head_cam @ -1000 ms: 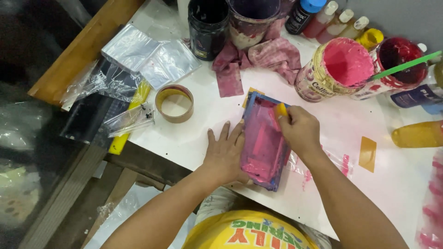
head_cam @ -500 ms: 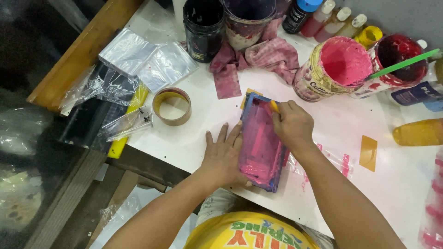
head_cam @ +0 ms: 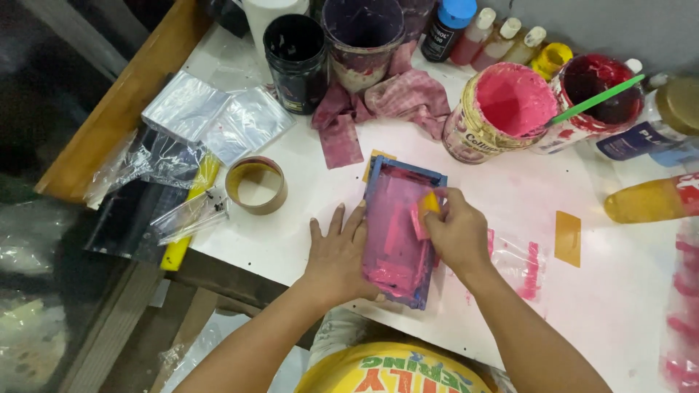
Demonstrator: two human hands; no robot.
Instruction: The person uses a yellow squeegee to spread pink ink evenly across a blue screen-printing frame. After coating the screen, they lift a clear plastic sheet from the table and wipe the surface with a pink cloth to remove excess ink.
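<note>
A small blue-framed printing screen (head_cam: 397, 211) smeared with pink ink lies flat on the white table (head_cam: 626, 291). My left hand (head_cam: 338, 255) presses down on its left edge, fingers spread on the table beside it. My right hand (head_cam: 455, 233) grips a small yellow squeegee (head_cam: 428, 205) coated in pink, its edge resting on the mesh near the screen's upper right. Pink ink pools at the screen's near end.
An open tin of pink ink (head_cam: 506, 109) and a red pot with a green stick (head_cam: 597, 91) stand behind. A stained rag (head_cam: 386, 102), dark pots (head_cam: 295, 62), bottles (head_cam: 480, 33), a tape roll (head_cam: 256, 185), plastic bags (head_cam: 218, 120) and a yellow bottle (head_cam: 648, 200) surround the screen.
My right hand has drawn the squeegee a little down the screen from its far edge. My left hand stays pressed on the frame.
</note>
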